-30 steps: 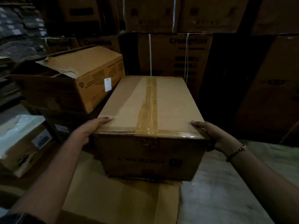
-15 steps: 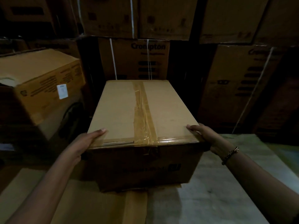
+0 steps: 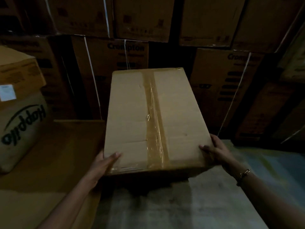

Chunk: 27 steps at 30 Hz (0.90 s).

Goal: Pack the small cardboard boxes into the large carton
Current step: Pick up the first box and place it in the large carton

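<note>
A large brown carton (image 3: 132,116), sealed along its top with a strip of clear tape, is held up in front of me above the floor. My left hand (image 3: 105,162) grips its near left corner, thumb on the top face and fingers down the side. My right hand (image 3: 216,151) grips the near right corner the same way, with a bracelet on that wrist. The carton's near face is in shadow. No small boxes are visible.
Stacked dark cartons (image 3: 109,66) with white straps form a wall behind. A carton with a white label (image 3: 18,76) sits on a printed box (image 3: 21,129) at the left. Flat cardboard (image 3: 49,162) lies on the floor at the left; bare grey floor (image 3: 189,204) lies to the right.
The carton has risen off the flat cardboard and shifted right, tilting its top toward me. My view has turned right, so the boxes on the left have slid toward the edge.
</note>
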Each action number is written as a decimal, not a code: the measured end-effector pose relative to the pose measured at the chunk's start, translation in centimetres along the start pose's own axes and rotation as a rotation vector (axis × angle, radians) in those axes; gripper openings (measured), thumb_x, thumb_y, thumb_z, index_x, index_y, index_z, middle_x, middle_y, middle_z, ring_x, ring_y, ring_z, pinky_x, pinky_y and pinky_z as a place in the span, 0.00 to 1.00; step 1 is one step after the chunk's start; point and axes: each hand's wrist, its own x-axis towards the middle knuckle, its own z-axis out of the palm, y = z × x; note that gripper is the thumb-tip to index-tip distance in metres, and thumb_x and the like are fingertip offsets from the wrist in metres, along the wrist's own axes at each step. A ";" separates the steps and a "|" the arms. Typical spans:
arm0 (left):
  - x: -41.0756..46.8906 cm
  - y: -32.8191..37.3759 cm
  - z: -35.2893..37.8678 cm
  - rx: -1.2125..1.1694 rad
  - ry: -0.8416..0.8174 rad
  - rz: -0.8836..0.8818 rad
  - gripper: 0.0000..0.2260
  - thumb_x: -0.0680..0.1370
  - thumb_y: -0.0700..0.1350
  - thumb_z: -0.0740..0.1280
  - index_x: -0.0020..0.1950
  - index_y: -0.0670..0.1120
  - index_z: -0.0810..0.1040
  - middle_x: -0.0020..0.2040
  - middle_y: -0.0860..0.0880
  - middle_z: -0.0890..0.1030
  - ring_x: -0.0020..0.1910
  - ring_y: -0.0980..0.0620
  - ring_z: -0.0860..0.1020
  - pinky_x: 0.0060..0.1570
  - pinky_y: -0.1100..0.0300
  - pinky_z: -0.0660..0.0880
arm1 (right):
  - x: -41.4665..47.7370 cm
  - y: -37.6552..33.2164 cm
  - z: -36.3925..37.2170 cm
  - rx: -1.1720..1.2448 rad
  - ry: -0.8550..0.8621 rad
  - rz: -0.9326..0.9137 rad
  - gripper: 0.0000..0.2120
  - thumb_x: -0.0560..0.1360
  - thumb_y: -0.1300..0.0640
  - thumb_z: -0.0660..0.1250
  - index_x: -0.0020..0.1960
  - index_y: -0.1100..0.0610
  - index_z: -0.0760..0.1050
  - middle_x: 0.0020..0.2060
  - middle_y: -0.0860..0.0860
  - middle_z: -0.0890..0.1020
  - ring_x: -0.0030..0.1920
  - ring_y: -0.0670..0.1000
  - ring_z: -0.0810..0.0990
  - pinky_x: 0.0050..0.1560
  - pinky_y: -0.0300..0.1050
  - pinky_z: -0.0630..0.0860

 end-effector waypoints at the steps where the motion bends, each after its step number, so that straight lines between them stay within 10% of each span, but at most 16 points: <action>1: -0.6 -0.9 1.0 0.001 -0.003 -0.010 0.45 0.56 0.67 0.80 0.67 0.48 0.74 0.58 0.48 0.83 0.56 0.48 0.81 0.57 0.50 0.78 | -0.2 1.1 -0.5 -0.010 -0.019 0.000 0.29 0.74 0.59 0.73 0.71 0.50 0.65 0.60 0.46 0.75 0.56 0.48 0.77 0.46 0.42 0.77; 5: -1.6 -4.9 3.8 -0.008 0.015 -0.011 0.49 0.46 0.69 0.81 0.62 0.52 0.74 0.57 0.49 0.82 0.56 0.47 0.82 0.54 0.53 0.79 | -1.7 6.0 -1.1 0.001 0.027 -0.018 0.30 0.74 0.66 0.72 0.69 0.52 0.63 0.62 0.50 0.75 0.55 0.46 0.77 0.43 0.38 0.82; 8: -2.3 -5.6 4.8 0.006 0.064 0.019 0.42 0.47 0.64 0.81 0.58 0.54 0.75 0.53 0.54 0.82 0.52 0.53 0.82 0.52 0.56 0.79 | -3.0 8.1 -2.0 -0.011 0.025 0.023 0.34 0.69 0.58 0.78 0.68 0.50 0.64 0.64 0.51 0.76 0.60 0.51 0.78 0.59 0.54 0.79; 13: -4.6 -7.9 4.3 0.176 0.065 -0.064 0.48 0.63 0.52 0.83 0.77 0.43 0.63 0.63 0.44 0.78 0.57 0.50 0.75 0.60 0.55 0.73 | -5.3 11.4 -2.3 -0.057 0.067 0.040 0.43 0.63 0.52 0.82 0.72 0.51 0.63 0.67 0.48 0.71 0.65 0.54 0.73 0.63 0.55 0.75; 17: -3.3 -10.5 3.4 0.320 -0.025 -0.060 0.61 0.50 0.71 0.79 0.77 0.46 0.64 0.67 0.46 0.77 0.64 0.49 0.77 0.65 0.52 0.74 | -5.0 12.7 -1.8 -0.224 0.004 0.044 0.37 0.71 0.60 0.77 0.73 0.48 0.62 0.66 0.48 0.74 0.64 0.55 0.76 0.62 0.58 0.77; 22: 1.7 -11.7 2.1 0.433 -0.025 -0.040 0.45 0.65 0.47 0.82 0.77 0.46 0.63 0.71 0.43 0.74 0.69 0.45 0.73 0.69 0.45 0.70 | -4.6 10.1 -1.2 -0.145 -0.012 0.066 0.25 0.76 0.60 0.71 0.68 0.44 0.68 0.63 0.45 0.75 0.59 0.47 0.76 0.53 0.48 0.76; 27: 0.5 -10.5 2.8 0.543 0.061 -0.069 0.35 0.69 0.48 0.80 0.72 0.44 0.70 0.66 0.45 0.78 0.64 0.43 0.77 0.60 0.54 0.74 | -5.7 10.7 -0.3 -0.252 0.021 0.136 0.31 0.76 0.56 0.71 0.74 0.45 0.61 0.65 0.47 0.72 0.65 0.56 0.72 0.62 0.60 0.75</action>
